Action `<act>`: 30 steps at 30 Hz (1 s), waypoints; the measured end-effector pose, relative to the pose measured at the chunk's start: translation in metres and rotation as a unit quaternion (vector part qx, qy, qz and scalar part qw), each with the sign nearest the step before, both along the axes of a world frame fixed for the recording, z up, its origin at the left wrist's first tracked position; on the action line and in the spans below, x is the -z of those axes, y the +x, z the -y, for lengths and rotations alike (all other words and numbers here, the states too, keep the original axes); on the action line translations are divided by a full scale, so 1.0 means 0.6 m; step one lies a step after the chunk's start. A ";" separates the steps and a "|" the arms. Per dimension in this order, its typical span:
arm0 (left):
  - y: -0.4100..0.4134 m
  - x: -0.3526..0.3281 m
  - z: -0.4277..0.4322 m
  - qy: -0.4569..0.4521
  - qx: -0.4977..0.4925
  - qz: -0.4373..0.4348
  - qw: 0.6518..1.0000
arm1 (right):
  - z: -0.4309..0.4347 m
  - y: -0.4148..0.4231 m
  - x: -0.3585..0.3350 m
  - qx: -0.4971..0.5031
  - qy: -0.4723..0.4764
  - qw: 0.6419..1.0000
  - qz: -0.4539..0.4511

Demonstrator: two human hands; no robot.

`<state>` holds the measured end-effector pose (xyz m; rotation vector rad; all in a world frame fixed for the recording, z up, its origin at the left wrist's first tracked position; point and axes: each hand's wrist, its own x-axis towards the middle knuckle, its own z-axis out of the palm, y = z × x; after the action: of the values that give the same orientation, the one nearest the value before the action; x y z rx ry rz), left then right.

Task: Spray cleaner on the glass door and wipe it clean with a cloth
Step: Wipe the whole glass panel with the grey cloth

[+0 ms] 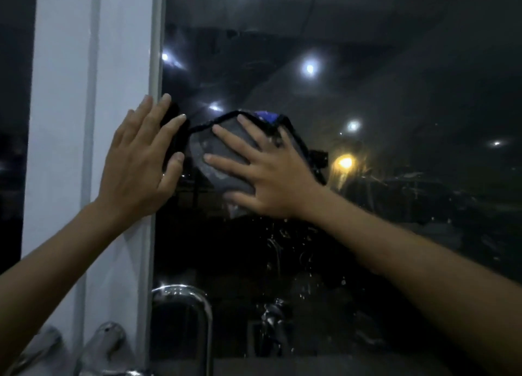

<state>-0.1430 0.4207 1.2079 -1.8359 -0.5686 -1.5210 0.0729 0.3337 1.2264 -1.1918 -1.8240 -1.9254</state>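
Note:
The dark glass door [367,206] fills the middle and right of the view, with droplets and streaks low on the pane. A grey cloth [226,146] with a black stitched edge and a blue corner lies flat against the glass. My right hand [265,172] presses on it with the fingers spread. My left hand [141,160] rests flat with spread fingers on the left edge of the glass, over the white frame [124,64], touching the cloth's left end. No spray bottle is in view.
A chrome door handle [183,319] curves up at the bottom centre. Two more metal handles [104,344] sit at the lower left on the white frame. Lights and a dark street show through or reflect in the glass.

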 end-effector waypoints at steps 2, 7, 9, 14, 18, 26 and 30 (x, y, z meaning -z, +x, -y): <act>-0.002 0.004 -0.003 -0.007 0.014 0.014 1.000 | 0.009 0.016 -0.055 0.018 0.042 0.997 -0.068; -0.003 0.011 -0.007 -0.019 0.021 0.040 0.999 | 0.023 0.024 -0.155 0.033 0.132 0.930 -0.341; -0.003 0.010 -0.008 -0.018 0.014 0.044 0.999 | 0.004 -0.005 -0.129 0.032 0.142 0.928 -0.342; -0.002 0.012 -0.009 -0.010 0.022 0.048 0.999 | -0.032 -0.057 0.031 -0.023 0.031 0.998 -0.059; -0.002 0.013 -0.012 -0.007 0.025 0.043 0.999 | -0.027 -0.037 -0.021 -0.007 -0.019 0.998 0.063; -0.006 0.016 -0.011 -0.014 0.024 0.041 0.999 | -0.007 -0.038 -0.218 0.039 0.118 0.940 -0.318; -0.004 0.022 -0.013 -0.019 0.019 0.042 0.999 | -0.038 -0.071 -0.068 -0.006 0.094 0.975 -0.203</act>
<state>-0.1453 0.4286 1.1948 -1.8281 -0.6088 -1.6280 0.0304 0.3566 1.2669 -1.3805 -1.4030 -1.6497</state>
